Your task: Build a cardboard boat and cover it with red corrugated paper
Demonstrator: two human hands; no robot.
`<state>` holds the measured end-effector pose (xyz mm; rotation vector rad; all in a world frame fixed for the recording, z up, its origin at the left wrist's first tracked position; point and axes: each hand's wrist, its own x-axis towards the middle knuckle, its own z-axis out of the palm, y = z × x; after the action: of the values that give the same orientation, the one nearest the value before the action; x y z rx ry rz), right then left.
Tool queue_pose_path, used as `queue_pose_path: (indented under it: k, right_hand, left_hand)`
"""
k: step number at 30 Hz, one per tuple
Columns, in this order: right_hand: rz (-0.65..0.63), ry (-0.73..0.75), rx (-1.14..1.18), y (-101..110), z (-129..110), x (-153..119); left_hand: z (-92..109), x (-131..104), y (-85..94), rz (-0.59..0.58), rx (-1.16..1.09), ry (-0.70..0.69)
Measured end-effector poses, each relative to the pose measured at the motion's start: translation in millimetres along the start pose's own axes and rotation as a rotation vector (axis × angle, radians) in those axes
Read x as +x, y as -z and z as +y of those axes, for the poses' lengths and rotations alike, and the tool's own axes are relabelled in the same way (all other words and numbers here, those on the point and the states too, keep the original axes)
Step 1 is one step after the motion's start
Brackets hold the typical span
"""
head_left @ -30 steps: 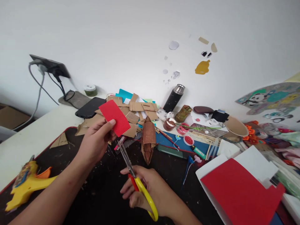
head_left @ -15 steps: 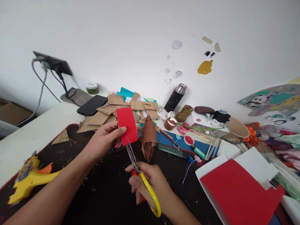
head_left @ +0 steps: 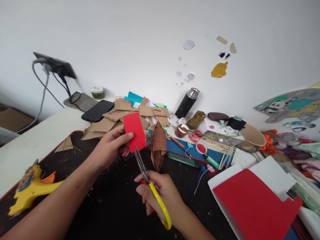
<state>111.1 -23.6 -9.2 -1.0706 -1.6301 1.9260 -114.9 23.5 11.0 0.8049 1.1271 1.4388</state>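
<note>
My left hand pinches a piece of red corrugated card by its left side, above the dark mat. In my right hand are scissors with yellow and red handles. Their tips touch the lower edge of the red card; whether the blades are parted there is hard to tell. Just behind the scissors, a brown boat-shaped object with a curved cover rests on the mat.
A yellow glue gun lies at the left. Cardboard scraps, a phone and a black flask are behind. Small pots and sticks spread right of centre. A large red sheet is at the right front.
The view has shifted very slightly. Both hands, the red card and the scissors keep nearly the same positions, with the card a touch higher in view.
</note>
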Motion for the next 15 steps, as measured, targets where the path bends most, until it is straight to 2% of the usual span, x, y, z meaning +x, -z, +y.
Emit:
queue_pose_path:
  k: [15]
  right_hand:
    - [0.018,-0.034,-0.029,-0.7,1.9,0.1]
  left_hand:
    - [0.1,0.0,-0.4,-0.062,0.014,0.002]
